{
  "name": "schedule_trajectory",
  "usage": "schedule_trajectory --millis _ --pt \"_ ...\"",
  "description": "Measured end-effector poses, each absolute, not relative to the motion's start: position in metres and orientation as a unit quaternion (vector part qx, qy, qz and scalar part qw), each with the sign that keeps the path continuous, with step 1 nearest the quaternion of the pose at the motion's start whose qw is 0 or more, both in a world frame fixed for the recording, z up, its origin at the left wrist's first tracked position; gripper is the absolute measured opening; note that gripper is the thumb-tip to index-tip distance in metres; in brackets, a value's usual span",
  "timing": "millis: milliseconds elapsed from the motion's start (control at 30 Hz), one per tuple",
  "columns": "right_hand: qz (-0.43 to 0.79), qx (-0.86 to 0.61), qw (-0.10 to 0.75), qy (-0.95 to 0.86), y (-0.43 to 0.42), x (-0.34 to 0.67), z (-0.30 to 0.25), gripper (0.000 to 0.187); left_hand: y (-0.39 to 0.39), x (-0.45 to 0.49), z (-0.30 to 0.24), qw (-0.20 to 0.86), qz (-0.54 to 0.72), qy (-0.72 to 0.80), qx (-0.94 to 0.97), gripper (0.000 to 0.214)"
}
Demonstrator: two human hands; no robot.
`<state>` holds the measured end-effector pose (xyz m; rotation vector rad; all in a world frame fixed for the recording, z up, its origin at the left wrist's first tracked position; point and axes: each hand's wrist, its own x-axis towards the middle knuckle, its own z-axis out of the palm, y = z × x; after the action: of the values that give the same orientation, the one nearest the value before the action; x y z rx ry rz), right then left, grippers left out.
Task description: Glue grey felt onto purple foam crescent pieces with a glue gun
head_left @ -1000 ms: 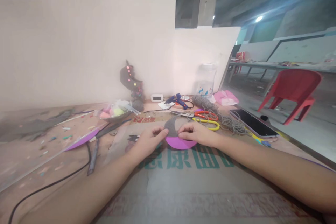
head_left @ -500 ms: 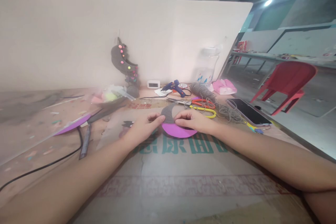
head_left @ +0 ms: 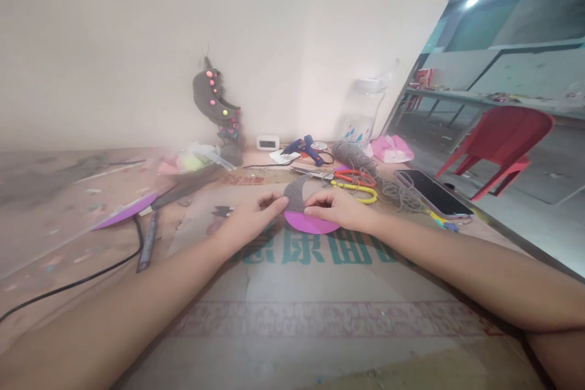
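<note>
On or just above the far part of the printed cardboard [head_left: 283, 286], the grey crescent [head_left: 295, 192] sits between two hands and serves as the clock's centre. At nine o'clock, the left hand [head_left: 256, 213] pinches its outer edge between thumb and forefinger. At three, the right hand [head_left: 342, 209] has thumb and fingers closed at the inner edge; whether they also grip a strand cannot be told. The step in hand is judged to be settling the edges; the next move would call for a steady left pinch and light right fingertip pressure. The crescent looks matte and fibrous, above a smooth, rounded purple card [head_left: 313, 225]. At one o'clock lies a loose, tangled grey yarn [head_left: 351, 155]; at eleven, a soft-looking moon ornament [head_left: 205, 100] with round coloured beads [head_left: 225, 113] hangs.
</note>
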<state>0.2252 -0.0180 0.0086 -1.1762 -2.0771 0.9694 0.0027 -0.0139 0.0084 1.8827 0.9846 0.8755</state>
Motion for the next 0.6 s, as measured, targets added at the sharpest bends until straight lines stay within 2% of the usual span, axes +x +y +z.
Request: schedule_trajectory --millis 200,433,600 --pt "0.37 -0.435 0.288 -0.769 -0.0189 0.2234 0.0121 0.029 -0.0158 0.0027 0.0084 0.406 0.333 0.394 0.754 0.032" --pt "0.399 -0.442 0.302 -0.745 -0.0171 0.2253 0.0081 0.037 -0.0135 0.0015 0.0051 0.4 0.328 0.387 0.763 0.033" --pt "0.364 -0.43 0.277 -0.779 -0.0177 0.2252 0.0092 0.03 -0.0147 0.0022 0.004 0.397 0.309 0.389 0.772 0.035"
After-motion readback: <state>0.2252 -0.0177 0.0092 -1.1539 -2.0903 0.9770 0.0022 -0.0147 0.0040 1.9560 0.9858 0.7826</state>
